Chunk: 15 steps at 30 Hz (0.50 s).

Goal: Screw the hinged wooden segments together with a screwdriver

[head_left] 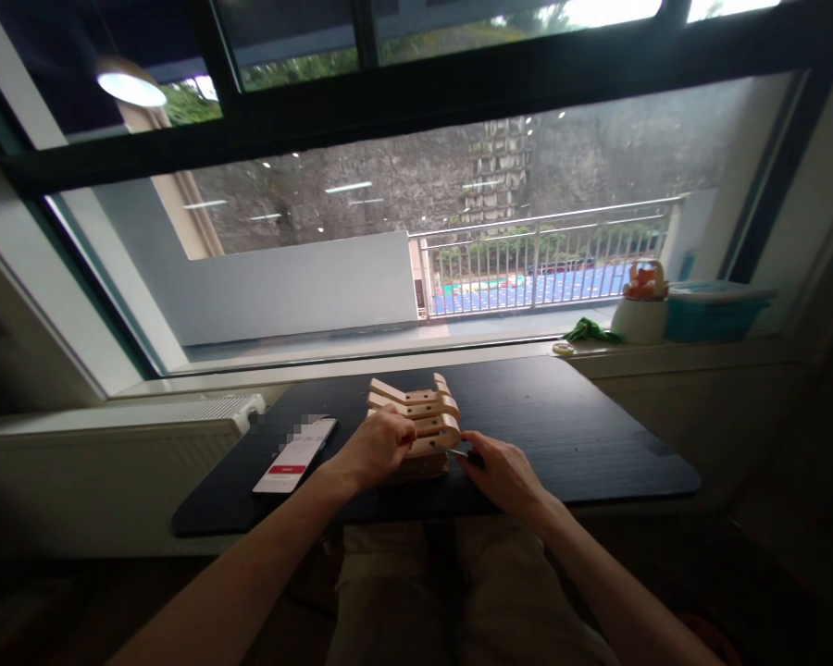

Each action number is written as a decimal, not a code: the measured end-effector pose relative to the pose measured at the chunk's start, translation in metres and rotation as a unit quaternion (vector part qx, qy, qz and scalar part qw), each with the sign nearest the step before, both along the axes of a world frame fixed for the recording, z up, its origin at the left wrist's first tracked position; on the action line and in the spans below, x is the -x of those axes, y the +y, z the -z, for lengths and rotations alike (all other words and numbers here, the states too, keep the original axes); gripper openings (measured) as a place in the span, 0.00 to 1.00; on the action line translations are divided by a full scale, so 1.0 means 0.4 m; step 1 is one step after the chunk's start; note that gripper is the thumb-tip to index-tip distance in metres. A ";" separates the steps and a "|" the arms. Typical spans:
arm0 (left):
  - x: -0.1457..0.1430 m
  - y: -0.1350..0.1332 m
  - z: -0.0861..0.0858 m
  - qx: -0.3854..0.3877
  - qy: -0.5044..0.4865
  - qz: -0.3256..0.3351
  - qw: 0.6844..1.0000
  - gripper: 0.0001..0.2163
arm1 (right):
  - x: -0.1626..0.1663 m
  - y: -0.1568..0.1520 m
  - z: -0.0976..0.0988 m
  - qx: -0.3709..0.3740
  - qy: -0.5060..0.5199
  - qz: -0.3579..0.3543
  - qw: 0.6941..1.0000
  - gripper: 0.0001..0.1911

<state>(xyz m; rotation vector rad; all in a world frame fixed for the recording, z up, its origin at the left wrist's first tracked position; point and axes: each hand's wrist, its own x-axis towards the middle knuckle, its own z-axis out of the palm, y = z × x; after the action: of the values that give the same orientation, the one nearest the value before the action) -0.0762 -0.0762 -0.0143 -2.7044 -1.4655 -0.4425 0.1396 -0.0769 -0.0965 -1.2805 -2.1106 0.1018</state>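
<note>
I have the left hand (383, 438) closed on the slatted wooden piece (427, 410), near the desk's (569, 430) front edge | right hand (503, 470), just right of it, grips a dark-handled tool (473, 457), metal shaft at the nearest slat | phone (295, 455) left | sill (597, 351): white pot (637, 322), orange object (642, 282) atop; teal box (712, 316) lidded, contents hidden | desk stretches right to a rounded corner

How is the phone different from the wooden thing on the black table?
The phone is one flat slab, but the wooden thing has several curved pieces that stick up.
The phone has a lit, mostly white screen with a red bar; the wooden thing is pale tan with dark holes.
The left hand is on the wooden thing, while no hand touches the phone.
Both are on the black table.
</note>
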 end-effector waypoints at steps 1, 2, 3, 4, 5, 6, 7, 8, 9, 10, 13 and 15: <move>0.000 -0.003 -0.001 0.000 -0.001 -0.002 1.000 0.08 | -0.001 0.000 -0.001 0.002 -0.001 0.000 1.000 0.15; -0.001 -0.005 -0.001 0.000 -0.001 -0.005 1.000 0.09 | -0.001 -0.001 -0.002 0.004 -0.003 0.000 1.000 0.15; -0.001 -0.008 -0.002 0.000 -0.001 -0.006 1.000 0.09 | 0.000 -0.002 -0.003 0.007 -0.004 0.000 1.000 0.15; -0.002 -0.010 -0.003 0.001 -0.001 -0.007 1.000 0.09 | 0.001 -0.004 -0.005 0.011 -0.005 0.000 1.000 0.15; -0.003 -0.012 -0.005 0.002 0.000 -0.008 1.000 0.09 | 0.002 -0.005 -0.007 0.014 -0.005 -0.002 1.000 0.15; -0.005 -0.014 -0.006 0.003 0.001 -0.009 1.000 0.09 | 0.004 -0.007 -0.009 0.018 -0.004 -0.004 1.000 0.15; -0.006 -0.016 -0.008 0.003 0.001 -0.010 1.000 0.09 | 0.005 -0.008 -0.011 0.022 -0.002 -0.004 1.000 0.15; -0.006 -0.018 -0.009 0.003 0.002 -0.011 1.000 0.09 | 0.006 -0.010 -0.015 0.028 0.000 -0.004 1.000 0.15; -0.007 -0.021 -0.010 0.002 0.001 -0.012 1.000 0.09 | 0.005 -0.013 -0.020 0.040 0.001 -0.003 0.999 0.15; -0.007 -0.023 -0.011 0.000 0.000 -0.014 1.000 0.09 | 0.002 -0.016 -0.028 0.060 0.003 -0.005 0.998 0.16; -0.006 -0.030 -0.011 -0.002 -0.009 -0.023 1.000 0.08 | -0.022 -0.029 -0.071 0.145 0.017 -0.048 0.988 0.17; -0.006 -0.032 -0.009 -0.004 -0.018 -0.030 0.999 0.08 | -0.043 -0.040 -0.117 0.174 0.019 -0.098 0.980 0.16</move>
<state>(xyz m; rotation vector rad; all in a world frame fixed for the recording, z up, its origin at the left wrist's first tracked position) -0.0738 -0.0891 -0.0105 -2.6515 -1.5472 -0.4941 0.1567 -0.0927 -0.0497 -1.2448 -2.2470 0.5995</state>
